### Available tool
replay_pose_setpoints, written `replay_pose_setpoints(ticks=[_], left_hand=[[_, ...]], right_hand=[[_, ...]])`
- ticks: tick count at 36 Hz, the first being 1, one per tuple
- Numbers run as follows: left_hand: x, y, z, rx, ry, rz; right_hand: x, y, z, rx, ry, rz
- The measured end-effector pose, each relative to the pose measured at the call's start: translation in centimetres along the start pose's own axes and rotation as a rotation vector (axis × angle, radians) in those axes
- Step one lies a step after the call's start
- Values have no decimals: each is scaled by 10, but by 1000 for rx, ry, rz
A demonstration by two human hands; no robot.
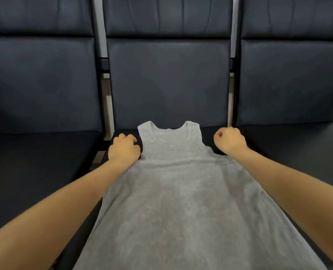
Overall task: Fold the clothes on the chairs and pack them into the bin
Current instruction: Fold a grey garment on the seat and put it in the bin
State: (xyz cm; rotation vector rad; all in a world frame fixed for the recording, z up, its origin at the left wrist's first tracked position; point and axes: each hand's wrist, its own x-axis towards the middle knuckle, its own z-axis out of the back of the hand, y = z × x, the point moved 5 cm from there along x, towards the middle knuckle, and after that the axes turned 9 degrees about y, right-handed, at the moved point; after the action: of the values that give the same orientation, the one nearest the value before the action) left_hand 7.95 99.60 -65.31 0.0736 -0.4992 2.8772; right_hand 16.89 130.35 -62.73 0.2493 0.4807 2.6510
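Observation:
A grey sleeveless top (181, 191) lies flat and face up on the seat of the middle chair (169, 84), with its neck toward the backrest and its hem running out of view at the bottom. My left hand (123, 148) rests on the seat beside the top's left armhole. Its fingers are curled, its thumb side touches the cloth edge, and I see nothing in its grip. My right hand (230, 140) is a fist just right of the right strap, holding nothing. No bin is in view.
Dark padded chairs stand on the left (41, 94) and the right (290, 84) of the middle one, with narrow gaps and a metal frame between them. No clothes show on their seats.

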Motion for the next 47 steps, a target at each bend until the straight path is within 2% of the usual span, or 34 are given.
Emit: replay_pose_setpoints(ticks=[4,9,13,16,18,20,21,24,27,31,33,35,37,39,40,42,44,47], left_hand=[[44,-9,-20,-200,29,91],[86,-17,-40,-120,7,250],[111,-26,-52,-50,-22,192],[120,-34,-52,-239,22,128],[122,-31,-44,-640,38,134],[119,-31,-31,-1112,76,152],[114,-33,-19,-1261,93,148],[97,-45,24,-1441,96,81],[64,-63,65,-1502,90,-13],[16,-71,90,-1365,97,-157],[-18,-66,89,-1176,123,-224],[-54,-57,82,-860,163,-350],[-89,-48,62,-411,362,-525],[-127,-36,37,-32,668,-570],[-140,-30,30,57,756,-565],[-151,-25,29,9,769,-538],[-149,-24,33,-113,740,-442],[-133,-23,37,-59,582,-363]], right_hand=[[41,21,-27,116,25,5],[82,28,-70,-40,120,-157],[112,40,-88,-8,72,-72],[117,49,-85,76,108,-20],[111,49,-78,313,134,-20],[105,49,-70,766,143,-8],[101,50,-61,939,127,-12],[83,56,-27,1279,100,-27],[53,67,8,1453,182,32],[13,62,35,1391,189,65],[-15,54,40,1250,216,127],[-48,42,38,1017,282,201],[-82,27,30,782,374,268],[-116,12,19,471,542,338],[-131,6,12,275,651,368],[-151,-7,4,37,749,415],[-156,-7,7,60,659,447],[-142,-3,9,123,486,378]])
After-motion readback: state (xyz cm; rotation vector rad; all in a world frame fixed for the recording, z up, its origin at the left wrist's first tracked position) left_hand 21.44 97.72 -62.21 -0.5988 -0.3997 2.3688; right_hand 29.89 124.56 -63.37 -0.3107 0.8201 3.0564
